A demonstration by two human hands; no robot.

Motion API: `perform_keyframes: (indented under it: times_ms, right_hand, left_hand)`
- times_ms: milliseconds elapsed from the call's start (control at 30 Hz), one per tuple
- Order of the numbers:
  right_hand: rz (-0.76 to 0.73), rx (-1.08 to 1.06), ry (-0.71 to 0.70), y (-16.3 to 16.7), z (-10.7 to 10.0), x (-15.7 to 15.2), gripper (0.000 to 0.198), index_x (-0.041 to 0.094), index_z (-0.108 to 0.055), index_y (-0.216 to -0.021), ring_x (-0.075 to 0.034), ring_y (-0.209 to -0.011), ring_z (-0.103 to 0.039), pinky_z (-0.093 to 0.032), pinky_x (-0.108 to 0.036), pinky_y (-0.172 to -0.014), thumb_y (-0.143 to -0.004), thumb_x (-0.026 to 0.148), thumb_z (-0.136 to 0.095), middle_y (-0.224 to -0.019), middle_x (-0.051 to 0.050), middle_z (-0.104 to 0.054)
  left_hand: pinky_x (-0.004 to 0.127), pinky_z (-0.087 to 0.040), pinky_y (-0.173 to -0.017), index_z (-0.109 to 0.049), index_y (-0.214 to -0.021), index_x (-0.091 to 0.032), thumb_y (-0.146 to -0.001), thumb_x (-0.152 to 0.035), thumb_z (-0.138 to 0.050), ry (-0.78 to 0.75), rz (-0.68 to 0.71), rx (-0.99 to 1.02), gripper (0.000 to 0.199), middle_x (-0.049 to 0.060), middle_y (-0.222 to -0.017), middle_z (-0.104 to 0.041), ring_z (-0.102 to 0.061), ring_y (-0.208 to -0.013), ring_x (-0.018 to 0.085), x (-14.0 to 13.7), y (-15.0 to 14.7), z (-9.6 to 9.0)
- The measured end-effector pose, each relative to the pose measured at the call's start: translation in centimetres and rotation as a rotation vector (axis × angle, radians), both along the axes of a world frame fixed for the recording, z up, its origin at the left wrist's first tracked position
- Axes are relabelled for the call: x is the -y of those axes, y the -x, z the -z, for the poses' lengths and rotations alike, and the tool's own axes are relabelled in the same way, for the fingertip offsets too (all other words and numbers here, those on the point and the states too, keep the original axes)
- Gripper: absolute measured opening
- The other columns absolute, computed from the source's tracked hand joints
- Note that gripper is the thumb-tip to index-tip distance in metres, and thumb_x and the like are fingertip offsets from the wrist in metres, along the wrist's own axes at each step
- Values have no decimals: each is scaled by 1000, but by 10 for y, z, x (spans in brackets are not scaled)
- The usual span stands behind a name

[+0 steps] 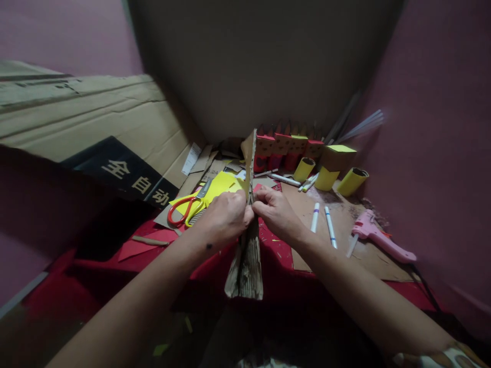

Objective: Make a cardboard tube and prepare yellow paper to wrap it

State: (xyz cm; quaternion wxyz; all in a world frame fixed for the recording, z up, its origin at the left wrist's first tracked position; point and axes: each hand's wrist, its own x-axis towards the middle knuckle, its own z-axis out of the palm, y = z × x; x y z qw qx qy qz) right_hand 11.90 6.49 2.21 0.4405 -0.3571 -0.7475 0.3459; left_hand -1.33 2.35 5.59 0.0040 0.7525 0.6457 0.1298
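Note:
A long piece of cardboard stands on edge in front of me, its lower part showing rough, ridged inner layers. My left hand pinches it from the left with curled fingers. On the other side, my right hand grips it close by, the knuckles of both hands almost touching. Scissors with red and yellow handles lie just left of my left hand, over yellow paper. Whether the cardboard is folded or torn at my fingertips is hidden.
A pink glue gun and two markers lie on a cardboard sheet at right. Yellow tubes and several red, cardboard-topped tubes stand behind. A large cardboard box rises at left. Red cloth covers the table.

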Motion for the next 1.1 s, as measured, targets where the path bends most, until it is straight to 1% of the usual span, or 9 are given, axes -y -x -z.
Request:
perform_keyframes:
  times_ms: [200,367,500,567,667,800,867,967,1100]
  right_hand:
    - [38,8,14,3,0,1,19,22,-32,-50,-12,-57,-33,-25,-28,-54,-62,14,-44,-55,5,-33]
    - [58,4,26,4,-3,4,21,22,-30,-49,-11,-55,-30,-23,-27,-52,-61,14,-45,-53,5,-31]
    - [56,-6,66,4,-4,3,20,22,-31,-49,-10,-54,-30,-23,-27,-51,-60,15,-46,-52,6,-31]
    - [21,-22,136,3,-4,1,19,21,-32,-50,-10,-54,-31,-24,-27,-50,-60,17,-48,-53,6,-32]
    - [-53,-50,255,2,-4,-3,14,20,-40,-54,-10,-54,-34,-27,-26,-50,-62,21,-51,-55,5,-38]
    - [-129,-34,307,0,-4,-10,9,18,-48,-57,-11,-56,-40,-31,-25,-50,-62,22,-55,-57,2,-45]
    - [-159,-8,332,0,-5,-11,10,17,-50,-57,-11,-56,-41,-32,-25,-50,-63,22,-56,-57,1,-46]
    - [-122,44,306,1,-11,-9,15,17,-48,-52,-10,-53,-38,-29,-25,-49,-65,22,-54,-53,2,-42]
    - [-25,37,177,7,-20,-5,20,18,-42,-50,-9,-53,-30,-23,-24,-47,-67,22,-51,-53,4,-35]
  left_hand:
    - [30,-36,-58,-62,-81,-13,-82,-22,-40,-83,-5,-58,23,10,-71,-63,-59,-66,22,3,-2,4]
    - [30,-37,-59,-61,-80,-14,-81,-20,-41,-104,-35,-47,22,9,-71,-64,-58,-66,21,6,-4,4]
    - [30,-38,-61,-61,-81,-13,-82,-19,-40,-101,-49,-64,22,10,-72,-64,-59,-68,22,8,-5,3]
    - [31,-38,-62,-61,-83,-12,-82,-19,-40,-97,-45,-86,22,11,-74,-65,-60,-69,22,10,-6,2]
    - [32,-39,-62,-61,-87,-12,-83,-19,-40,-109,-6,-110,23,12,-77,-66,-60,-71,23,13,-9,1]
    - [34,-40,-61,-60,-90,-11,-83,-19,-38,-86,6,-135,24,13,-81,-66,-61,-72,25,16,-12,0]
    - [34,-40,-61,-60,-89,-11,-83,-20,-38,-75,15,-148,24,14,-81,-66,-61,-72,26,15,-13,0]
    - [34,-39,-60,-59,-89,-11,-83,-20,-38,-79,19,-186,24,14,-79,-66,-62,-71,27,13,-15,-4]
    - [34,-38,-58,-59,-91,-9,-83,-17,-38,-117,-28,-225,24,16,-80,-66,-63,-71,27,12,-14,-9]
